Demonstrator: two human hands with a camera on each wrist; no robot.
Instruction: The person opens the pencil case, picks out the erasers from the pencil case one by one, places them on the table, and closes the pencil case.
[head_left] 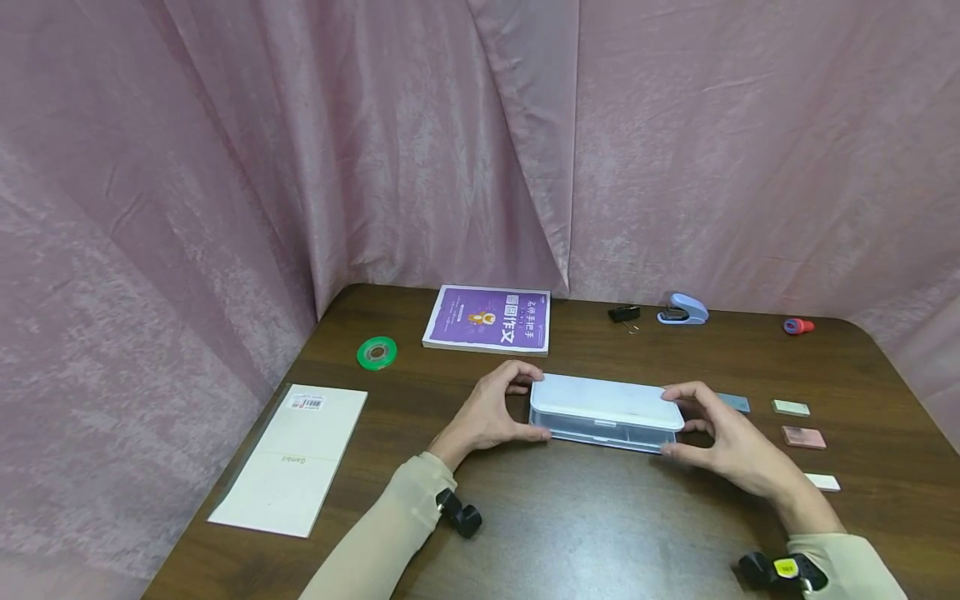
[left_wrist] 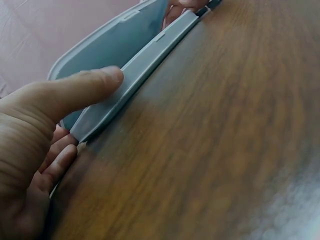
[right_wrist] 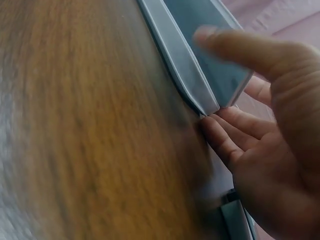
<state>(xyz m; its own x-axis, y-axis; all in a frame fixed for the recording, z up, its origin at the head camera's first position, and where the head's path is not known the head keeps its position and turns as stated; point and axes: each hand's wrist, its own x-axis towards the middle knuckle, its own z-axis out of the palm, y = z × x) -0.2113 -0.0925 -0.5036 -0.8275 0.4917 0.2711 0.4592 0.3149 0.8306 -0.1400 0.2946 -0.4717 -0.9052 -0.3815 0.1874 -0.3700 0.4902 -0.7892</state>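
A long pale pencil case (head_left: 607, 402) with a whitish lid lies on the dark wooden table, its lid lifted partly from the base. In the left wrist view the gap between the lid (left_wrist: 115, 47) and the tray-like base (left_wrist: 145, 57) shows well. My left hand (head_left: 491, 410) holds the left end, thumb against the front wall and the other fingers round the end. At the opposite end my right hand (head_left: 723, 437) grips the case, its fingers touching the end corner (right_wrist: 212, 107) and its thumb at the front. The inside of the case is mostly hidden.
Right of the case lie a blue block (head_left: 733, 402), a pale green one (head_left: 791, 407), a pink one (head_left: 803, 437) and a white one (head_left: 822, 482). Behind are a purple book (head_left: 487, 319), black clip (head_left: 624, 313), stapler (head_left: 684, 309); left, green tape (head_left: 377, 353) and a white pad (head_left: 296, 458).
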